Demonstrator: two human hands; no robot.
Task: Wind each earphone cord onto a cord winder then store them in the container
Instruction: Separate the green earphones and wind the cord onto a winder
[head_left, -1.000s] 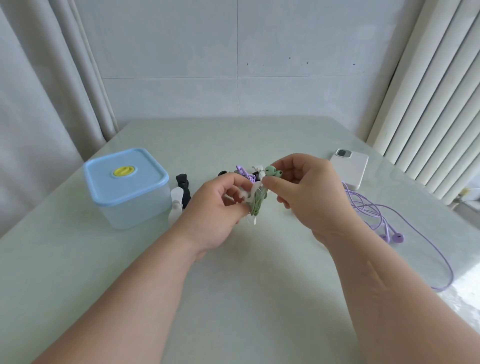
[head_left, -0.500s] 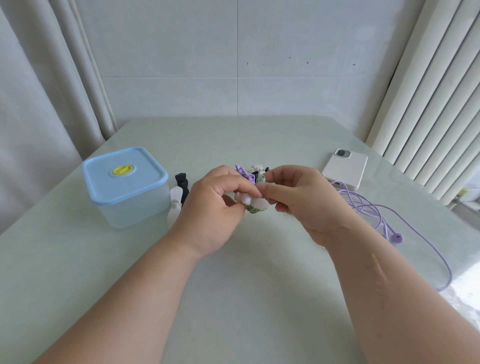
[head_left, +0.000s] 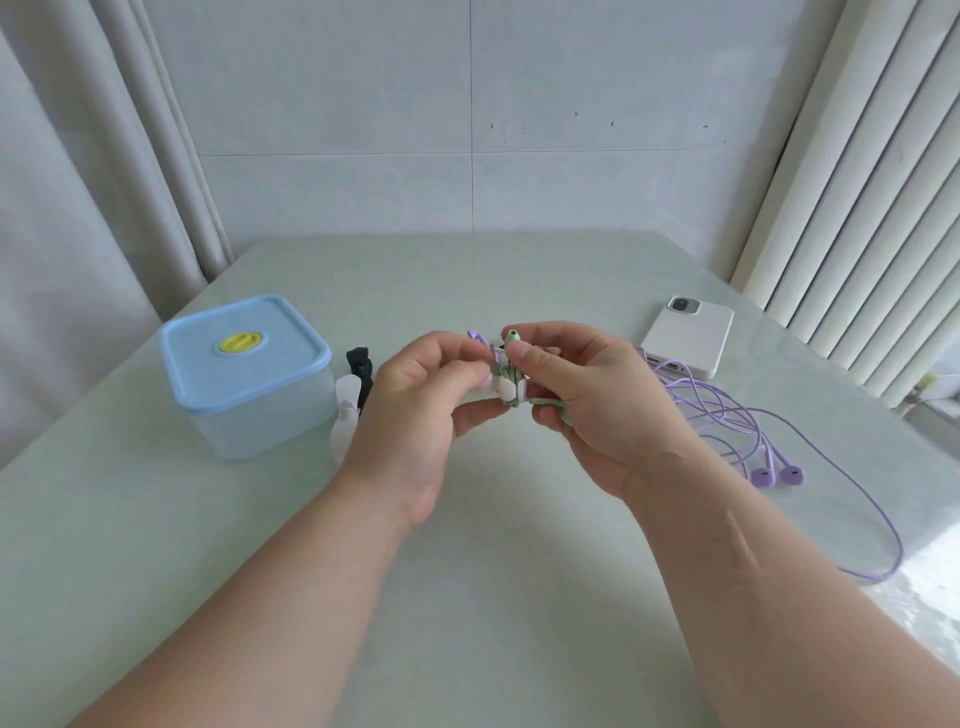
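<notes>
Observer: Risk: the green earphone cord (head_left: 508, 370), held above the desk (head_left: 467, 597), may spring off the white cord winder (head_left: 503, 387) if the left hand (head_left: 415, 400), pinching the winder, or the right hand (head_left: 587, 400), pinching the cord, eases before the loose end is tucked.

Recorder: Container (head_left: 249, 421)?

Observer: Shut, with its blue lid (head_left: 291, 338) seated. Contents cannot be told through the frosted wall. The purple earphones (head_left: 727, 415) lie unwound, well apart from it.

One container (head_left: 249, 400), one phone (head_left: 693, 340), one purple earphone set (head_left: 776, 475), one green earphone set (head_left: 511, 370), and seemingly three cord winders (head_left: 360, 364), some partly hidden.
</notes>
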